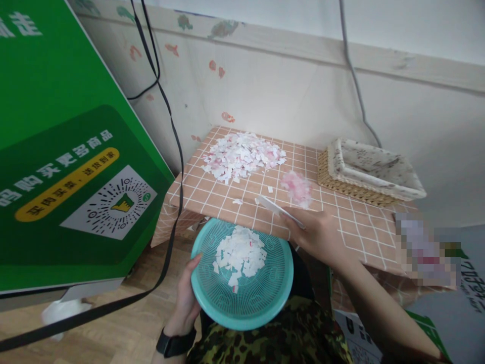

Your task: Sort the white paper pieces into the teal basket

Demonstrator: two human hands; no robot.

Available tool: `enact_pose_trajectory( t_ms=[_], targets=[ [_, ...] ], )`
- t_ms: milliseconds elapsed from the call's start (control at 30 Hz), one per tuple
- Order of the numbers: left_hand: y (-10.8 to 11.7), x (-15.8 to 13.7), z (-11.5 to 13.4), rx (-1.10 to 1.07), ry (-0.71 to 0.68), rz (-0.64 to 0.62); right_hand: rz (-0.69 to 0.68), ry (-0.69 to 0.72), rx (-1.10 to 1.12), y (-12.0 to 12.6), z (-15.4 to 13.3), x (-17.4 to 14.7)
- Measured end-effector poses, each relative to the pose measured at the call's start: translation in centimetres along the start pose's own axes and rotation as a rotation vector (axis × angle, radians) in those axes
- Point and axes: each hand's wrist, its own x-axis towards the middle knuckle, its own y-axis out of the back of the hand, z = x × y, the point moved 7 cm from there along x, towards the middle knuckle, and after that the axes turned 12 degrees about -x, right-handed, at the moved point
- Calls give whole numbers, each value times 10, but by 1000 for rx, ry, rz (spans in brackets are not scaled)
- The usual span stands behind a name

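Note:
My left hand [185, 292] grips the left rim of a teal plastic colander [248, 322], which sits against the table's front edge. Inside the colander is a heap of torn white paper scraps [241, 253], a few with red marks. In my closed right hand [317, 233] is a thin, flat white card [273, 205], its far end just above the table near the front edge. A large pile of white and pinkish paper scraps [242, 154] lies at the back left of the table. A smaller pink clump [296, 188] rests beyond my right hand.
A brown checked cloth covers the table [364, 235]. A lined wicker basket [373, 194] stands at its back right. Left of the table is a green printed board [49, 121], with a black strap [177, 146] hanging in front. A grey cable [352, 71] runs down the wall.

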Motion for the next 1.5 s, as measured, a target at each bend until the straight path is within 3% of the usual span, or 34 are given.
enact_pose_trajectory(
  t_ms=[133,367,567,867,1067,1333,1500],
  targets=[
    [2,1,-1,11,-1,-6,-89,1,5,1,2,-5],
    [-1,0,-1,6,3,-12,10,-102,-83,13,13,-8],
    [-2,-2,-1,9,5,-14,-79,-85,-35,5,9,-6],
    [2,0,-1,16,1,6,-5,-93,-87,12,11,-7],
    [0,0,-1,23,-2,-13,-79,-27,-47,5,0,-6],
    [-1,0,1,28,-19,-20,-15,-88,-92,7,13,-5],
    [1,1,1,22,-22,-13,-60,-61,-51,7,6,-8]
  ],
)
